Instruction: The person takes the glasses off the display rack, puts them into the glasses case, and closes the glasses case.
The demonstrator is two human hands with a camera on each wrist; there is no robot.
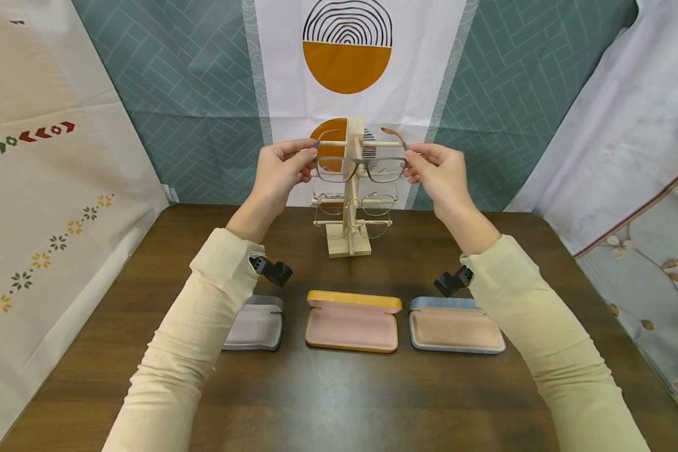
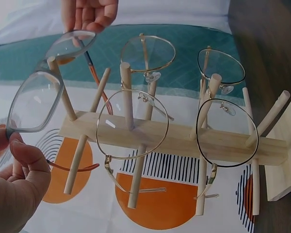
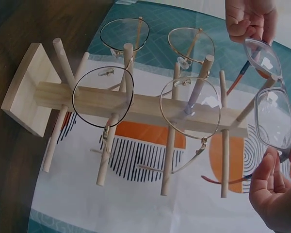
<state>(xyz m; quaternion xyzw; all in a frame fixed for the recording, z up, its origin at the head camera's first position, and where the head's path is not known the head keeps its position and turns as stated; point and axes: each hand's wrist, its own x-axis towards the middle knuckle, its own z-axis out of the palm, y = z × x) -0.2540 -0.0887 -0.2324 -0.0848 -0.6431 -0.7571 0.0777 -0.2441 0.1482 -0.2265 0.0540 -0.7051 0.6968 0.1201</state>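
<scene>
Grey-framed eyeglasses (image 1: 385, 169) with orange-brown temple tips are held at the top of a wooden display stand (image 1: 350, 213). My left hand (image 1: 281, 168) pinches their left hinge corner between thumb and fingers, and my right hand (image 1: 437, 169) does likewise at the right corner. In the left wrist view the grey glasses (image 2: 36, 104) stand at the uppermost pegs, their temples reaching past the post. Whether the frame bears on the pegs I cannot tell. Lower on the stand hang gold-rimmed glasses (image 2: 132, 124) and black-rimmed glasses (image 3: 103, 97).
On the brown table (image 1: 339, 402) lie three lidded glasses cases, all open: a grey case (image 1: 257, 328) partly behind my left sleeve, a yellow case (image 1: 352, 328), and a blue case (image 1: 454, 329) near my right forearm. Patterned cloth (image 1: 192, 94) hangs behind the stand.
</scene>
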